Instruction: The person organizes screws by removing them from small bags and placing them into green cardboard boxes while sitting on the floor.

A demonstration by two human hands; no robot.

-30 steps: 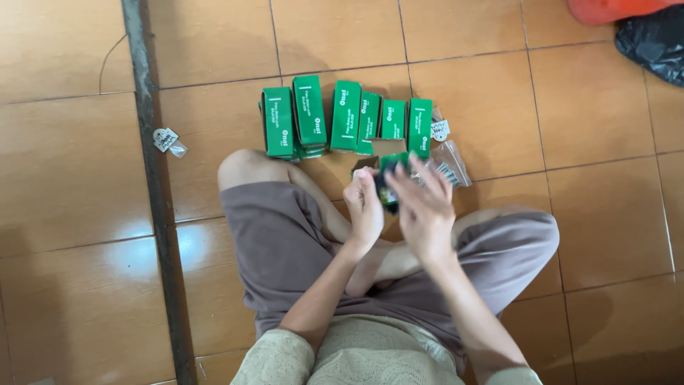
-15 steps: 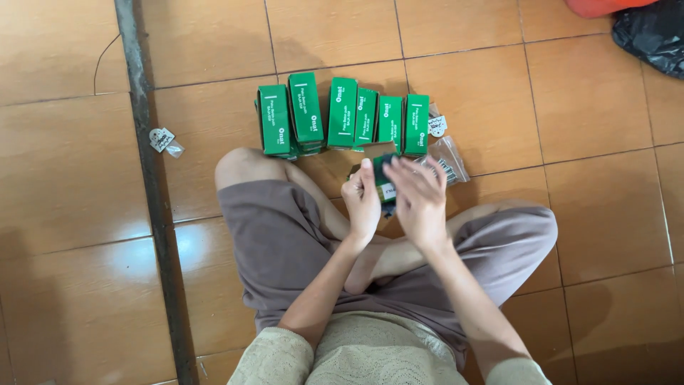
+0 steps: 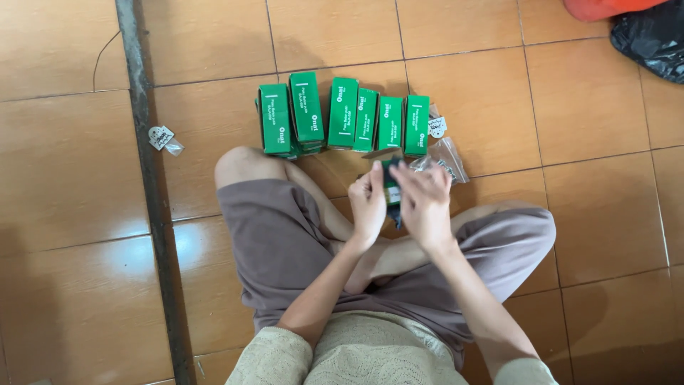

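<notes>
I sit cross-legged on a tiled floor. My left hand (image 3: 369,203) and my right hand (image 3: 425,203) are raised together over my legs, both closed on a small dark green item (image 3: 391,184) held between them; most of it is hidden by my fingers. Just beyond my hands, a row of several green boxes (image 3: 343,114) lies side by side on the tiles, some stacked. A clear plastic bag (image 3: 445,158) with small parts lies right of my hands, by the last box.
A dark metal strip (image 3: 146,178) runs down the floor at left, with a small white packet (image 3: 162,137) beside it. A black plastic bag (image 3: 652,36) and an orange-red object (image 3: 602,7) sit at the top right corner.
My hands have stayed together on the small green item, with the fingers shifting a little around it. The boxes have not moved.
</notes>
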